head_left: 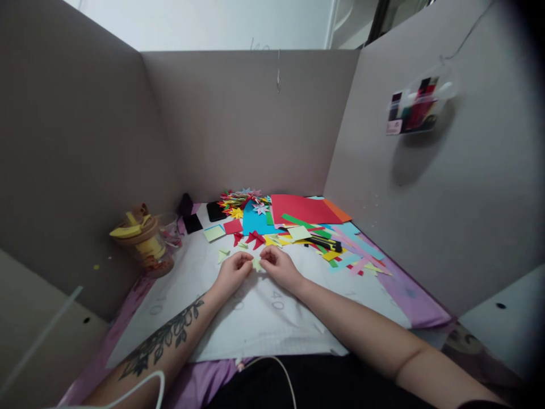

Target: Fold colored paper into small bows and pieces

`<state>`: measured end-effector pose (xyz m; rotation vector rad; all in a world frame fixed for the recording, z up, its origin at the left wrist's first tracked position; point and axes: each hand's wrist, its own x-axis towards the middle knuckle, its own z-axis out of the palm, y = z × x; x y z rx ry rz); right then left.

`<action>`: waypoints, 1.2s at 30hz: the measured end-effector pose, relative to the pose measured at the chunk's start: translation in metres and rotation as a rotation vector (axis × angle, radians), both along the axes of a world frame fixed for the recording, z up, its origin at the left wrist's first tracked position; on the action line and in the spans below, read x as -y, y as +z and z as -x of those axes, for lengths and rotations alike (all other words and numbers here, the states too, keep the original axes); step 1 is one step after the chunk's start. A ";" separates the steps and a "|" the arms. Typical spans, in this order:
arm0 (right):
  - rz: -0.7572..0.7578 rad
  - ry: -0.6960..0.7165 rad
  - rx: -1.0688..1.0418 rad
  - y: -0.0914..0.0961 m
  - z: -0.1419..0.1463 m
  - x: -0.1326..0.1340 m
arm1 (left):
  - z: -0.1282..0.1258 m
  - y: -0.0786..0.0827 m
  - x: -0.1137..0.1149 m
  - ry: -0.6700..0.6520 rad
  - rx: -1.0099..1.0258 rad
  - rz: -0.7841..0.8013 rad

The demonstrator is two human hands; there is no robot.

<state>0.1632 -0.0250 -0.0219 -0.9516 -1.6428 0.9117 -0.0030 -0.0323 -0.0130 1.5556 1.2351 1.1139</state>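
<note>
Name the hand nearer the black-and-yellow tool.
Right. The right hand is left of and slightly below the black-and-yellow tool in the picture, at a pale green paper piece; the left hand is farther left, across that piece.

Up there the wall (pixel 221 25) glows pale; down here the panels (pixel 251 125) look dim. The pouch (pixel 419 108), its details blurred, throws a soft shadow beneath; the far right edge fades to black.
</note>
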 end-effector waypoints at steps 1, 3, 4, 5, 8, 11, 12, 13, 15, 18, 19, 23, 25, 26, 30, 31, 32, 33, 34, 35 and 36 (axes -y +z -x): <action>-0.033 0.015 0.021 0.000 0.000 0.001 | 0.000 0.001 0.000 0.016 0.025 0.008; -0.131 0.062 0.078 0.002 0.000 0.003 | 0.001 0.002 -0.001 0.042 0.068 0.016; -0.177 0.082 0.107 0.002 0.000 0.003 | 0.001 0.002 -0.001 0.046 0.079 0.018; -0.206 0.093 0.130 0.003 0.001 0.004 | 0.000 0.003 0.000 0.043 0.082 0.018; -0.161 0.043 0.084 0.000 0.002 0.002 | 0.000 0.005 0.002 0.015 0.052 0.001; -0.043 0.004 -0.093 -0.003 0.002 -0.004 | 0.000 0.005 0.003 0.002 0.021 -0.024; -0.018 0.007 -0.142 -0.004 0.002 -0.005 | 0.000 0.005 0.002 -0.001 0.020 -0.029; -0.002 0.016 -0.169 -0.005 0.001 -0.006 | 0.000 0.004 0.002 -0.004 0.022 -0.033; 0.005 0.029 -0.172 -0.004 -0.001 -0.007 | 0.001 0.001 0.000 -0.011 0.026 -0.044; -0.025 0.031 -0.103 -0.002 -0.003 -0.006 | 0.003 -0.001 -0.001 -0.019 0.008 -0.067; -0.038 0.022 -0.070 -0.001 -0.003 -0.005 | 0.003 -0.001 -0.001 -0.018 -0.006 -0.074; -0.045 -0.058 0.045 0.002 -0.003 -0.003 | 0.003 0.002 0.001 -0.009 -0.084 -0.100; -0.029 -0.084 0.057 0.004 -0.003 -0.003 | 0.002 0.003 0.003 -0.006 -0.119 -0.119; -0.026 -0.092 0.060 0.005 -0.003 -0.002 | 0.001 0.003 0.004 -0.005 -0.131 -0.128; -0.031 -0.096 0.077 0.007 -0.003 -0.001 | -0.001 0.001 0.005 -0.009 -0.174 -0.128; -0.024 -0.087 0.060 0.007 -0.003 0.000 | -0.001 0.000 0.005 -0.006 -0.174 -0.117; -0.011 -0.070 0.025 0.007 -0.003 0.000 | -0.001 -0.001 0.004 0.001 -0.167 -0.099; 0.011 -0.045 -0.026 0.007 -0.002 -0.001 | 0.000 -0.001 0.003 0.014 -0.149 -0.078; 0.048 -0.019 -0.092 0.006 -0.002 -0.001 | 0.000 -0.001 0.003 0.031 -0.122 -0.053; 0.102 0.004 -0.172 0.005 -0.001 -0.002 | 0.001 -0.001 0.002 0.049 -0.092 -0.030; 0.171 0.026 -0.261 0.005 -0.001 -0.004 | 0.001 0.000 0.001 0.066 -0.061 -0.009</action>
